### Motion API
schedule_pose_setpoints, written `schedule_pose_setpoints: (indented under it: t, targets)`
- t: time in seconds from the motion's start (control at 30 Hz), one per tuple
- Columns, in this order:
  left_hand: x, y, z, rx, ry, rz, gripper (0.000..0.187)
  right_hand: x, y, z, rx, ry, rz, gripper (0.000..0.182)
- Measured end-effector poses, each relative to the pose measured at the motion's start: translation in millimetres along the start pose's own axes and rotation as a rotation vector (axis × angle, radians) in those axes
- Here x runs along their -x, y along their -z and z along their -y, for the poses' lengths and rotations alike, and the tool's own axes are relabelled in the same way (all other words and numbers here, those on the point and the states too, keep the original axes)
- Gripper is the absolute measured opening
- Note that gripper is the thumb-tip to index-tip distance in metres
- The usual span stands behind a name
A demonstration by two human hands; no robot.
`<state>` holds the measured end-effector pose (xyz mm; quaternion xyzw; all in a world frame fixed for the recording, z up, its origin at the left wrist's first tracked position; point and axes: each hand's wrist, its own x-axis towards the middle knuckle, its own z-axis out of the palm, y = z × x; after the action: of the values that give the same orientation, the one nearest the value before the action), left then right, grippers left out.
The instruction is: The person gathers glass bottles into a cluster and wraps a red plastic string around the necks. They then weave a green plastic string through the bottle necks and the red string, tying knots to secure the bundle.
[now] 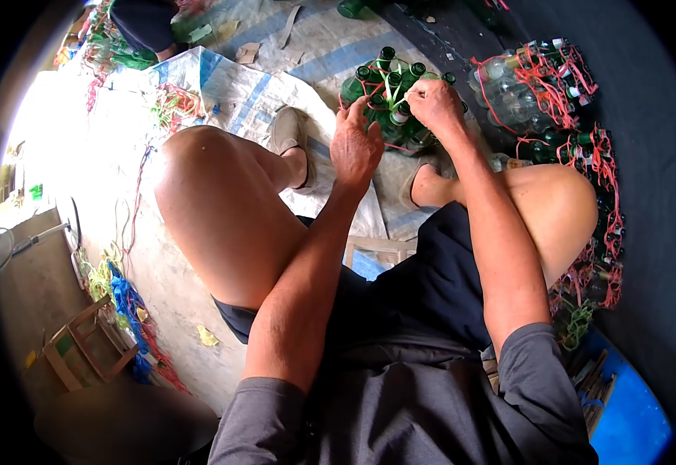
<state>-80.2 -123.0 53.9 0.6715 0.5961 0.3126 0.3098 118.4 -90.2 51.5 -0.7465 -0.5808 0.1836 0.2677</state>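
Observation:
A bundle of green glass bottles (pixel 418 71) stands upright between my feet, with red string around its outside. Light green string (pixel 391 91) runs across the bottle necks in the middle. My right hand (pixel 436 106) is at the right side of the necks, its thumb and fingers pinched on what looks like the end of that string. At the left near edge of the bundle is my left hand (pixel 356 146), fingers stretched out and apart, close to the bottles. Whether its fingertips touch the glass or the red string cannot be made out.
Clear bottles (pixel 501 89) tied with red string lie at right, with more tied bottles (pixel 586 151) nearer my knee. Woven sheeting (pixel 338 58) covers the floor. Loose string (pixel 174 105) lies left of my foot. A wooden stool (pixel 82 345) is at lower left. Another person's leg (pixel 143 23) shows at top left.

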Motion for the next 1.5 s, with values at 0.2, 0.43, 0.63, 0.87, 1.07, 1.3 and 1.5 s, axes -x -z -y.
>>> schedule_pose_setpoints:
  t: [0.2, 0.43, 0.63, 0.87, 1.07, 1.3, 1.5]
  targets:
    - [0.3, -1.7, -8.1, 0.024, 0.044, 0.046, 0.058, 1.3, 2.1, -4.2, -0.075, -0.095, 0.010, 0.020]
    - [-0.8, -4.8, -6.9, 0.036, 0.038, 0.036, 0.059, 9.0, 11.3, 8.0, 0.066, -0.172, 0.030, 0.022]
    - [0.2, -1.6, -6.1, 0.018, 0.023, 0.045, 0.058, 17.1, 8.9, 6.9, 0.022, -0.200, 0.008, 0.020]
    - [1.4, -3.8, 0.3, 0.014, 0.023, 0.034, 0.057, 27.0, 17.3, 13.2, 0.015, -0.273, -0.003, 0.015]
    - [7.1, -0.4, 1.9, 0.016, 0.024, 0.037, 0.056, 29.3, 11.8, 10.5, 0.112, -0.234, -0.021, 0.018]
    - [24.1, -10.3, 4.4, 0.040, -0.008, 0.023, 0.045, 48.2, 4.8, 5.8, 0.197, -0.155, -0.068, 0.015]
    - [36.1, -41.0, 17.7, 0.219, 0.013, 0.080, 0.026, 67.3, -2.4, 10.0, 0.205, -0.148, -0.047, 0.014]
